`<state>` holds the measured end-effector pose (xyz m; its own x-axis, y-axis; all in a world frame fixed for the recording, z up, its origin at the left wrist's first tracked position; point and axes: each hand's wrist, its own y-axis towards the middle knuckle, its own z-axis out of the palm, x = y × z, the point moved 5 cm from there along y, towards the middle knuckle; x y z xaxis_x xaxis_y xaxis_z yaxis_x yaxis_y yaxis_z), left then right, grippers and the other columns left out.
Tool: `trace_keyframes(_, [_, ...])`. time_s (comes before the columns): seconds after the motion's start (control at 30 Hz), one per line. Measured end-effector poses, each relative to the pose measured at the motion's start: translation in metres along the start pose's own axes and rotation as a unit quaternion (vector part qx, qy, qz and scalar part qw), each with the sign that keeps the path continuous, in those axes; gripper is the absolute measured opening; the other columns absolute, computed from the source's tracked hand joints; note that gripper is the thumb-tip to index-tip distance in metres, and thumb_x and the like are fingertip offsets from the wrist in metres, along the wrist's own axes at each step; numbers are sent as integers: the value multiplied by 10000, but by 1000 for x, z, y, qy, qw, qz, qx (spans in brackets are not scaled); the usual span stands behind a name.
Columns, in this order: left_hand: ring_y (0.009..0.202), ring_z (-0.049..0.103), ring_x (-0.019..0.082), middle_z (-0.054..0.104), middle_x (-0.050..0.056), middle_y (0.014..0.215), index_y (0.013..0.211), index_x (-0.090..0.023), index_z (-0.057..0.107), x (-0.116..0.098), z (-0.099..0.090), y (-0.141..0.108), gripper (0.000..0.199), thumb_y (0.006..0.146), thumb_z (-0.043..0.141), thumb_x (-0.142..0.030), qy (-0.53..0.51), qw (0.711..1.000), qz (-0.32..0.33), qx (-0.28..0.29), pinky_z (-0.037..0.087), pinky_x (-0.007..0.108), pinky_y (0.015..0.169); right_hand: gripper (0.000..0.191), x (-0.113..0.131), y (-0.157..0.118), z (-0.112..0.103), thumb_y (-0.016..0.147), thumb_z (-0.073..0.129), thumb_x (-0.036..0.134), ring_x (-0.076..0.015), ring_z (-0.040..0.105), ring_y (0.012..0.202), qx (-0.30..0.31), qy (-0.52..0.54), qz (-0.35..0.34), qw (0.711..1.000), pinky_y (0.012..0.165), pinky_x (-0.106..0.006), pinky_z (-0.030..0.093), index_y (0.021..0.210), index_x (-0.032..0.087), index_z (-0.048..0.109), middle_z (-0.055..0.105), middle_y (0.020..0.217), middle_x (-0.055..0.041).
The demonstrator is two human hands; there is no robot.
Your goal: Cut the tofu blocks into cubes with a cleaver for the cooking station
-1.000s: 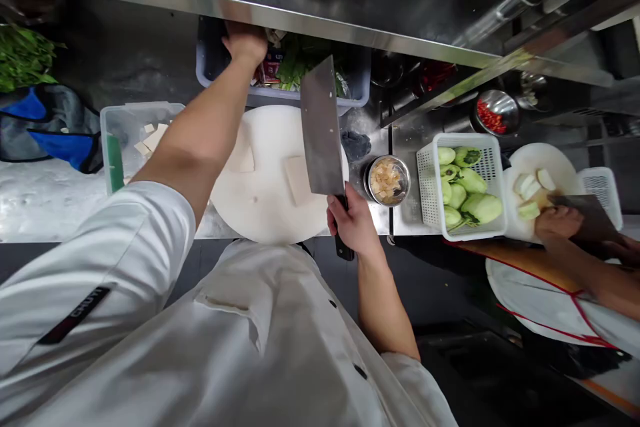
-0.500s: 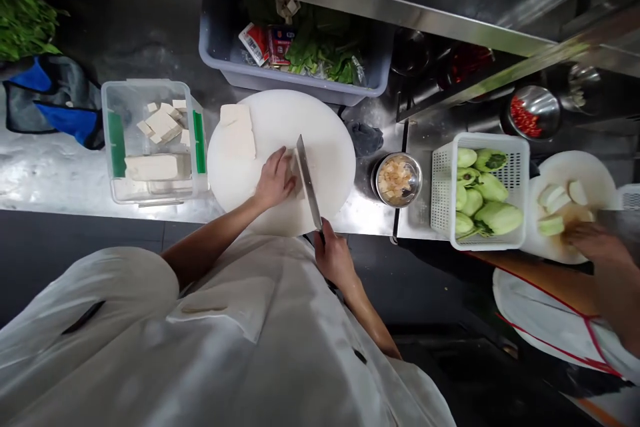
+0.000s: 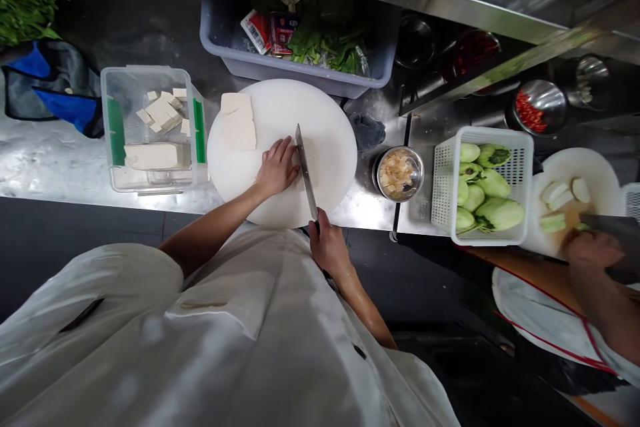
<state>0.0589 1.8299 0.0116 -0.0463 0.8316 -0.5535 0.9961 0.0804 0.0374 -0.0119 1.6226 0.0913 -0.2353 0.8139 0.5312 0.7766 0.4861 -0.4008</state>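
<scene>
One slab of tofu (image 3: 241, 130) lies flat on the left part of a round white cutting board (image 3: 333, 133), which is set on the steel bench (image 3: 75, 173). The right hand (image 3: 330, 247) is clamped around the handle of one cleaver (image 3: 306, 170), its blade seen almost edge-on over the board's middle. The left hand (image 3: 279, 165) rests just beside the blade, fingers extended; whether it grips anything cannot be told.

Left of the board stands one clear container (image 3: 199, 177) with two green latches (image 3: 199, 128); it contains one tofu block (image 3: 157, 156) and several cut pieces (image 3: 163, 112).

Behind the board, one blue-grey tub (image 3: 300, 75) holds leafy greens (image 3: 320, 40) and two printed packets (image 3: 283, 35), one mainly red and white; the print is too small to read.

Right of the board are one metal bowl (image 3: 416, 177) of pale chunks (image 3: 396, 172) and one white basket (image 3: 443, 193) with at least seven green vegetables (image 3: 500, 213). Beyond, a co-worker's hand (image 3: 595, 250) is blurred over a second round board (image 3: 603, 170).
</scene>
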Motion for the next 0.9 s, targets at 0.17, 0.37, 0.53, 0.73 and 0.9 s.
trace_keyframes(0.17, [1527, 298, 410, 324, 191, 1676, 1520, -158, 461, 0, 2, -1, 605, 950, 553, -340, 30, 999, -2, 12, 370, 594, 1119, 429, 0, 5, 4, 1046, 334, 287, -266, 712, 784, 9, -15, 7, 1000, 669, -303, 459, 1403, 107, 489, 768, 919, -141])
trace_keyframes(0.37, [1501, 321, 428, 331, 201, 1669, 1496, -142, 480, 1, 2, -1, 600, 933, 579, -323, 33, 999, -3, 3, 390, 597, 1087, 415, -1, 8, 6, 1044, 354, 274, -270, 721, 800, 15, -35, 19, 999, 675, -298, 461, 1389, 104, 511, 770, 914, -137])
trace_keyframes(0.53, [1505, 313, 423, 322, 208, 1673, 1485, -148, 493, -3, 0, 0, 594, 936, 576, -359, 22, 1000, 8, 1, 391, 589, 1077, 477, -1, -5, -9, 1059, 320, 318, -262, 723, 770, -22, -31, -1, 999, 661, -300, 473, 1452, 98, 477, 780, 959, -149])
trace_keyframes(0.73, [1517, 294, 441, 331, 212, 1663, 1484, -164, 506, -12, 4, 4, 618, 911, 611, -369, 25, 999, 17, 9, 361, 611, 1091, 452, -7, 2, -12, 1043, 347, 286, -271, 726, 792, -1, -37, 19, 999, 666, -307, 474, 1425, 97, 497, 779, 960, -151])
trace_keyframes(0.9, [1514, 302, 437, 335, 211, 1659, 1475, -177, 519, -14, 4, 4, 613, 916, 616, -410, 38, 999, 17, 10, 360, 615, 1094, 452, -9, 3, -10, 1056, 323, 292, -262, 712, 772, 6, -36, 10, 999, 669, -306, 464, 1438, 102, 471, 767, 900, -125])
